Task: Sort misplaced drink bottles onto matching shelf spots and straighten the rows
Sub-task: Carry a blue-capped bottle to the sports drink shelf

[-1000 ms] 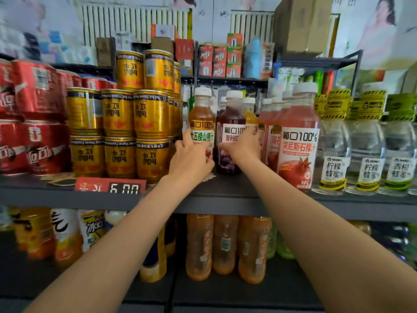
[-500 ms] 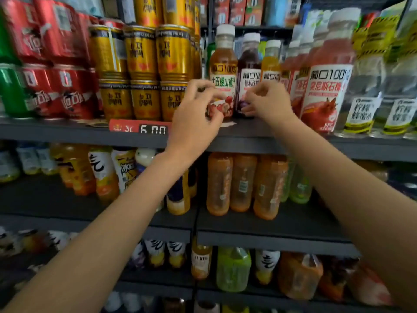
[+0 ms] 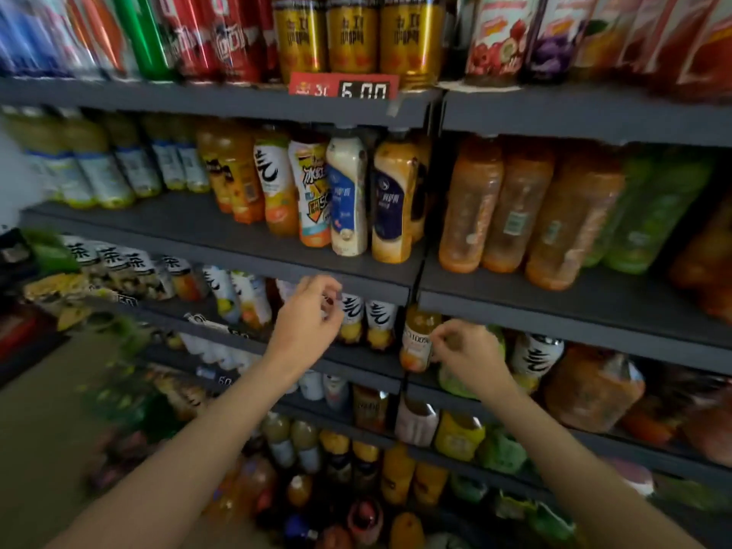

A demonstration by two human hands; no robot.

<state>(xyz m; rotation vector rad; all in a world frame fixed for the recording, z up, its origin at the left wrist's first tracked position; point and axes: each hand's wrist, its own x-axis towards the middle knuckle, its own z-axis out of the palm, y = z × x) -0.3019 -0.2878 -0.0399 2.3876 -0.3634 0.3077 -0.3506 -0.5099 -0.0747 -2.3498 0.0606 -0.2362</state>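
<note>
Both hands at the third shelf of a drinks rack, an orange juice bottle by the right hand.

Left hand (image 3: 307, 317): fingers loosely curled, holding nothing visible, in front of the white-labelled bottles (image 3: 366, 320) on the third shelf (image 3: 356, 360). Right hand (image 3: 469, 352): fingertips curled beside the small orange juice bottle (image 3: 418, 338), at or near its label; contact cannot be told. Bottle stands upright just right of the shelf divider. Above: gold cans (image 3: 352, 31), price tag (image 3: 344, 87), orange bottles (image 3: 511, 210).
</note>
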